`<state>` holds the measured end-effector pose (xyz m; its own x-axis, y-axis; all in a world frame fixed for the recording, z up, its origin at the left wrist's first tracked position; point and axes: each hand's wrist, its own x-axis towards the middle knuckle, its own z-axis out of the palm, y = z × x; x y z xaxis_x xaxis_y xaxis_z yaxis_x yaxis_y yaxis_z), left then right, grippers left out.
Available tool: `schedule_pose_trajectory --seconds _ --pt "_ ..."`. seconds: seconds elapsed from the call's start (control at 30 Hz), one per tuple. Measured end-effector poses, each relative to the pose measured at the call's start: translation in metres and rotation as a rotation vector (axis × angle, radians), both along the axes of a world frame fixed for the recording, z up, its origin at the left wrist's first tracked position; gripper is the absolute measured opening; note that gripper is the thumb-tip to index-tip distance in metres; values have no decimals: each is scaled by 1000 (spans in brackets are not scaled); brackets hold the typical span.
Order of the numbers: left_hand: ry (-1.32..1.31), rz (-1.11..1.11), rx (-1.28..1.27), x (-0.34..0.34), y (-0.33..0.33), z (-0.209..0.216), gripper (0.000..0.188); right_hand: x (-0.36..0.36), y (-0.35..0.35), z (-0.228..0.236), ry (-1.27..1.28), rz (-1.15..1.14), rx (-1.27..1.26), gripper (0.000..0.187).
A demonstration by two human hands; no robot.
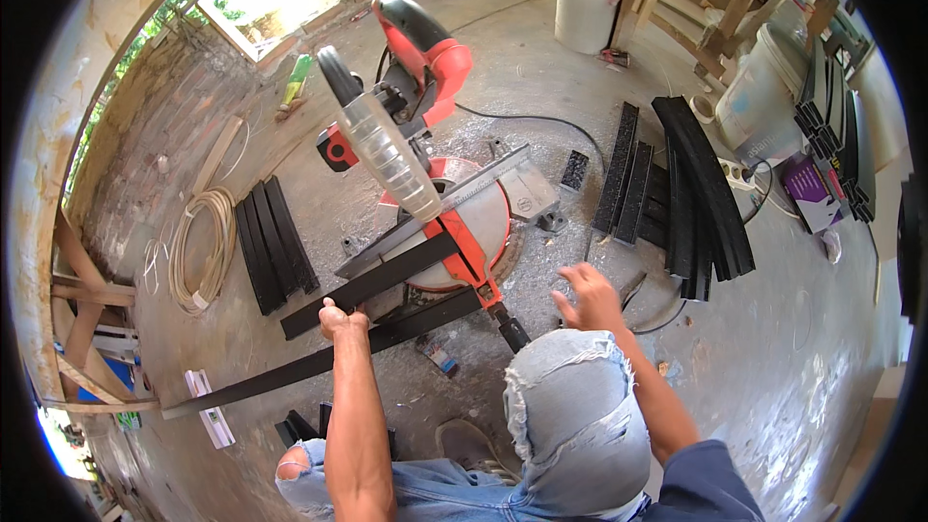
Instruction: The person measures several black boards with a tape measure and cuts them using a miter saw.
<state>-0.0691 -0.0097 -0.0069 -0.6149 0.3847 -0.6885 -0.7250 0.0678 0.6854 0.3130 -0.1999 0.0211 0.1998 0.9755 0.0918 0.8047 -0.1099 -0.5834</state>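
In front of me on the floor stands a red and black mitre saw [425, 63], its head raised and its clear blade guard [391, 159] above the round table [435, 273]. My left hand [345, 317] is closed on a black channel strip [372, 282], which lies slantwise along the saw fence with its right end by the red kerf plate [464, 246]. A longer black strip [319, 362] passes below that hand, from the left up to the saw's front. Right of the black saw handle [513, 333], my right hand [592, 300] is raised with fingers apart, holding nothing.
Several black strips lie left [274, 242] and right [686, 193] of the saw. A cable coil [201, 246] is at left. A power cord [541, 119] runs behind the saw. Buckets [586, 8] and a purple box [810, 191] stand at the right. A small brush [442, 360] lies near my feet.
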Motion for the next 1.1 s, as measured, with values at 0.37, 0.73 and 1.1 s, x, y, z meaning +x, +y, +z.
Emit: schedule_pose_trajectory --seconds 0.37,0.73,1.1 --pt "-13 -19 140 -27 11 -39 26 -81 164 -24 3 296 94 41" --pt "54 -304 79 -26 1 -47 20 -94 178 -46 107 235 169 35" --pt "1815 -322 -15 49 -20 19 59 -92 178 -44 158 196 151 43"
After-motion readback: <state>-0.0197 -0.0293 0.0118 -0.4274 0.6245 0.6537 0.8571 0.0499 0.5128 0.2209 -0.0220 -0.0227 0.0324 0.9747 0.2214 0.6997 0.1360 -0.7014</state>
